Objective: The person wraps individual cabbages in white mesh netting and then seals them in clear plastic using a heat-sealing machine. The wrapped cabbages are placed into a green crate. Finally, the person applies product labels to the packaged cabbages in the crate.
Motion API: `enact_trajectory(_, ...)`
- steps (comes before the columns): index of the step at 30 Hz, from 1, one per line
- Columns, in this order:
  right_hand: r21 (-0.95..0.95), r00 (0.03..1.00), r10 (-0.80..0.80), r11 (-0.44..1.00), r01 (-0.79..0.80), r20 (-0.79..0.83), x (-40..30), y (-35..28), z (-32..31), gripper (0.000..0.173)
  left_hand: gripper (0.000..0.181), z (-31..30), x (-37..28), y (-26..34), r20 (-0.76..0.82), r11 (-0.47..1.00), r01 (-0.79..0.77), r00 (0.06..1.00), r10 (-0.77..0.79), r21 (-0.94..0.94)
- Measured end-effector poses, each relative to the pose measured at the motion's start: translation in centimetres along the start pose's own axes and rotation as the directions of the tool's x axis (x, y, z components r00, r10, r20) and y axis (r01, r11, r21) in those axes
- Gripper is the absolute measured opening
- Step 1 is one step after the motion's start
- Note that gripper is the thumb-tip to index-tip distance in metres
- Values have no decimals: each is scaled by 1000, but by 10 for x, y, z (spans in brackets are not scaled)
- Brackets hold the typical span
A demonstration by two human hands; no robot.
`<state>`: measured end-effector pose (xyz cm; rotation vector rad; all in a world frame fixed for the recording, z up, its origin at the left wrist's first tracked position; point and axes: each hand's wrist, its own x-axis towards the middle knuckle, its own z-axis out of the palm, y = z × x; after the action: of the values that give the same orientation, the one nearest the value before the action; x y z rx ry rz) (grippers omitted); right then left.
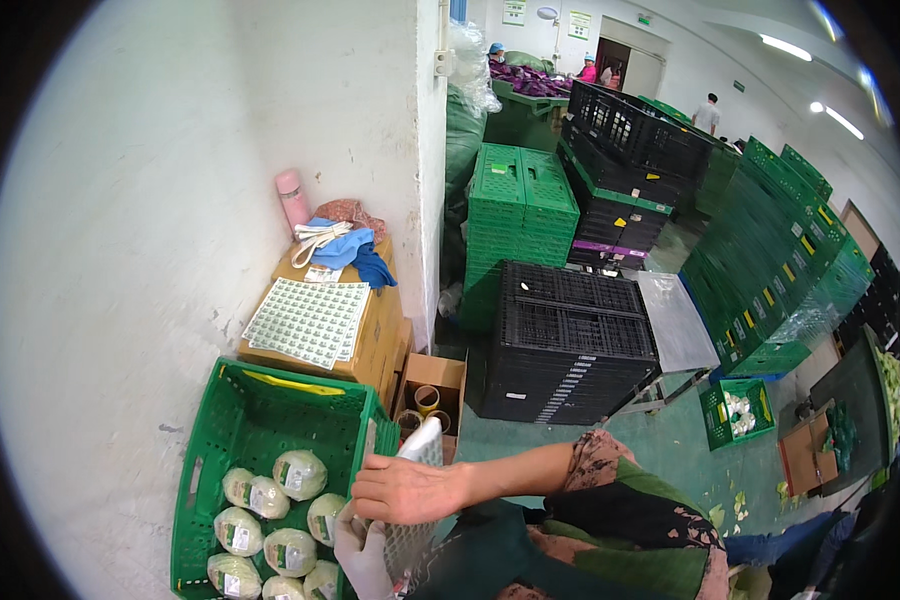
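Note:
My bare right hand (pixel 409 489) reaches in from the right, its fingers bent over the edge of a sheet of labels (pixel 406 553). Below it, my left hand (pixel 361 551), in a white glove, grips the left edge of the same sheet; the fingertips of both hands are close together and partly hidden. The sheet's upper end curls up past my right wrist. Left of the hands stands a green plastic crate (pixel 270 369) with several film-wrapped, pale green round vegetables (pixel 300 475) bearing labels. More label sheets (pixel 307 315) lie on a cardboard box (pixel 386 300) behind the crate.
A pink flask (pixel 292 199) and blue cloths (pixel 345 247) sit on the box against the wall. An open carton (pixel 435 369) holds cardboard tubes. Stacks of black crates (pixel 577 315) and green crates (pixel 521 187) stand ahead, beside a metal table (pixel 671 315). People are in the background.

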<state>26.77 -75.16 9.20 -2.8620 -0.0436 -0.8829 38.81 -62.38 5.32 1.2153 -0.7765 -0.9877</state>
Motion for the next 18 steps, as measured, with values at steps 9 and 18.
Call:
enact_trajectory(9, 750, 609, 783, 479, -456, -130, 43, 6, -26, 16, 37, -115, -19, 42, -274, 971, -175, 953, 127, -160)
enact_trajectory(18, 805, 535, 773, 54, -591, 341, 93, 130, 70, 15, 33, -236, -105, 113, -875, 798, -509, 163, 457, 322)
